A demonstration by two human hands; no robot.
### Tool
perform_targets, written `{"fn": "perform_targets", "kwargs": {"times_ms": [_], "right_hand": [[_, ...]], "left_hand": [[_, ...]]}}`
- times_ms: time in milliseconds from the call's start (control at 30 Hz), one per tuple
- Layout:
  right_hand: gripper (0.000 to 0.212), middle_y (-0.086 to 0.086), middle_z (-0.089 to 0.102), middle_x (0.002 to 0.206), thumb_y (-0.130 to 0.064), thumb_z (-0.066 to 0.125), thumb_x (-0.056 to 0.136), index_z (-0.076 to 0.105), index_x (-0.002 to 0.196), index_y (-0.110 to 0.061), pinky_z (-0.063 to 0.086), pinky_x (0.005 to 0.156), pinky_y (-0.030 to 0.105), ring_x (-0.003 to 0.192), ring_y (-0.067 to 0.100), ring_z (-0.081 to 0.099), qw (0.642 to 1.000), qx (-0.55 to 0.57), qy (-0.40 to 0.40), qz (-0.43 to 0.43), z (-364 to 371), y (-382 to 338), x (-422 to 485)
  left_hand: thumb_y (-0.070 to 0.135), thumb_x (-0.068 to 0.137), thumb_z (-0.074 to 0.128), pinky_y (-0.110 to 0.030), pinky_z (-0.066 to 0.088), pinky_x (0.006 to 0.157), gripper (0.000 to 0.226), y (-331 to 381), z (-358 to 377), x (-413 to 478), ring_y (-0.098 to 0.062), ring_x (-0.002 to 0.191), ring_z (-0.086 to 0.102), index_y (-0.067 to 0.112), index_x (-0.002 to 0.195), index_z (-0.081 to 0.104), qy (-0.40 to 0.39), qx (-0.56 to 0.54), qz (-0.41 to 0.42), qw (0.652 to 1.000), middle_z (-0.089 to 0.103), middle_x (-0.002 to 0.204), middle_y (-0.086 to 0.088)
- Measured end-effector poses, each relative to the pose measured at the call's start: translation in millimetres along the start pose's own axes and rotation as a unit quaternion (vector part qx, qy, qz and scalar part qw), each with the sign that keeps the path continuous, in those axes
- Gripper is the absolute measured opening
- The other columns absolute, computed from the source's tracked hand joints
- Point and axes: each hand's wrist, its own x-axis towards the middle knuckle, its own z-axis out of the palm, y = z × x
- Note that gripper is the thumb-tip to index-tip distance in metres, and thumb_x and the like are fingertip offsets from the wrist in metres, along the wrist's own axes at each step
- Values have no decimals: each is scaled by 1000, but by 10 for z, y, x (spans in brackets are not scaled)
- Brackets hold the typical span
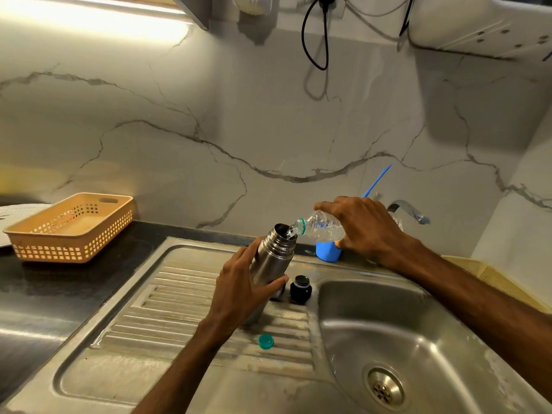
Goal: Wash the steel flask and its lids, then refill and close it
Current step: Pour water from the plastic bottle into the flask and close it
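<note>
Flask (273, 258): brushed steel cylinder with a stepped ribbed neck and an open mouth. Its base sits on the steel sink's (179, 294) ribbed drainboard. The long axis is near upright, leaning a bit right, mouth up.

Left hand (242, 291): fingers wrapped round the flask body.

Right hand (364, 228): fingers clamp a clear crinkled plastic bottle (321, 227). It is held near level, neck pointing left at the flask mouth, with water at the lip.

A black lid (300, 288), round, stands just right of the flask, close to the basin edge. A green cap (265, 341) lies on the ribs nearer the camera.

A blue cup (327, 252) stands on the sink's back rim under the bottle. The ribs stretch on left of the flask. A perforated orange basket (71, 228) sits well apart on the dark worktop (44, 294).
</note>
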Motion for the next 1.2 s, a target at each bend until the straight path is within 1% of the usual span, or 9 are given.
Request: {"fn": "perform_targets", "kwargs": {"times_ms": [267,367,567,767,1033,1200], "right_hand": [[77,3,61,130,-32,77,85,37,151,-28,46,102,35,117,21,59,1000,-5,-4,-3,12,16,-9],[77,2,61,131,-33,78,85,37,150,-29,46,101,36,117,22,59,1000,-10,-3,-1,6,20,-17],[76,3,61,131,-31,77,85,38,149,-28,46,101,37,118,22,59,1000,-9,-4,6,-13,40,-19],[77,3,60,132,-31,78,85,37,150,-28,46,100,35,118,22,58,1000,-12,-5,7,-52,52,4],[79,4,59,135,-33,78,85,35,151,-28,44,104,36,121,21,57,1000,-12,-14,7,-66,60,4],[78,3,60,134,-32,78,85,36,151,-28,44,103,36,120,21,58,1000,-18,-10,9,-89,73,-3]], "left_hand": [[79,67,69,-41,59,93,105,-3,6,-3,-13,114,61,23,152,42,1,-3,7,1000,61,137,0],[78,67,70,-38,59,92,103,-7,4,-5,-11,112,60,26,151,41,4,1,9,1000,61,136,2],[77,68,70,-36,59,92,102,8,6,-7,-9,110,59,26,151,41,8,5,13,1000,61,135,2],[78,68,70,-37,59,91,103,-19,5,-3,-10,111,60,26,152,41,7,5,10,1000,61,135,3],[80,67,68,-38,59,91,104,-15,9,-6,-11,111,61,23,151,43,7,2,10,1000,62,135,1],[80,67,67,-38,59,92,105,-16,13,-8,-12,111,61,23,151,42,6,4,8,1000,62,136,0]]}}
